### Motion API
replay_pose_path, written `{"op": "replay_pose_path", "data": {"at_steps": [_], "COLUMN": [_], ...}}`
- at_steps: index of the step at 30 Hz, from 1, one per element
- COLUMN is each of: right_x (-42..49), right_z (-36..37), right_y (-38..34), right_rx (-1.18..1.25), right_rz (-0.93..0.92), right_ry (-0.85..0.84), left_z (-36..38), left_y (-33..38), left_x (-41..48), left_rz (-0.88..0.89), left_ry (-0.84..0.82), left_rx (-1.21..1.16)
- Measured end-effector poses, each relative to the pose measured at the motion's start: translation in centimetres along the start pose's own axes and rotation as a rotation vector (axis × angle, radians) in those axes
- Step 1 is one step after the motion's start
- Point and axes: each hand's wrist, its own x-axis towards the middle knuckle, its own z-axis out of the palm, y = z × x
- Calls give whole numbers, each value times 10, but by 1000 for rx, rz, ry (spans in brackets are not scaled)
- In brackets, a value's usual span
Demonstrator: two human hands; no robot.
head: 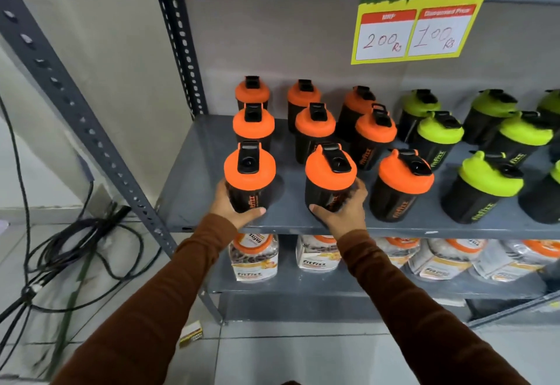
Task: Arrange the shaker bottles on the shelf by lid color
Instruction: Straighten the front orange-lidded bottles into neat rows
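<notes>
Both hands are on the grey shelf (194,172) at its front edge: the left hand (235,207) has its grip wrapped round the front-left orange-lidded shaker (250,177), thumb across the black body just under the "fitfizz" lettering, and the right hand (341,207) is grasping the next orange-lidded shaker (330,180) just to its right, fingers curled round the far side. Both bottles stand upright on the shelf. Right of the right grip stands a third front-row orange shaker (401,184), also marked "fitfizz", with six more orange lids behind the hands. Further right come the green-lidded shakers (485,184), same brand in green print. Above them hangs a "SUPER MARKET" price sign (421,11) reading "200 Rs" and "100 Rs". Below the grips, on the lower shelf, sit "fitfizz" jars (254,258)
</notes>
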Motion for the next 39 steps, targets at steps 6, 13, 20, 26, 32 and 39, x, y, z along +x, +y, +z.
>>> {"op": "replay_pose_path", "data": {"at_steps": [6,13,20,26,32,39], "right_x": [-2,-5,-8,-9,-8,-9], "right_z": [4,-13,-17,-23,-24,-24], "right_y": [0,-7,-9,-8,-10,-11], "right_rx": [-103,-204,-241,-275,-307,-311], "right_rz": [40,101,136,119,133,139], "right_ry": [5,-125,-128,-182,-187,-191], "left_z": [-2,-6,-11,-13,-14,-15], "left_y": [1,8,9,10,12,12], "left_x": [2,-4,-9,-11,-13,-13], "left_rz": [-10,-32,-65,-83,-77,-81], "left_ry": [-17,-61,-115,-126,-128,-131], "left_rx": [30,48,96,117,120,125]}}
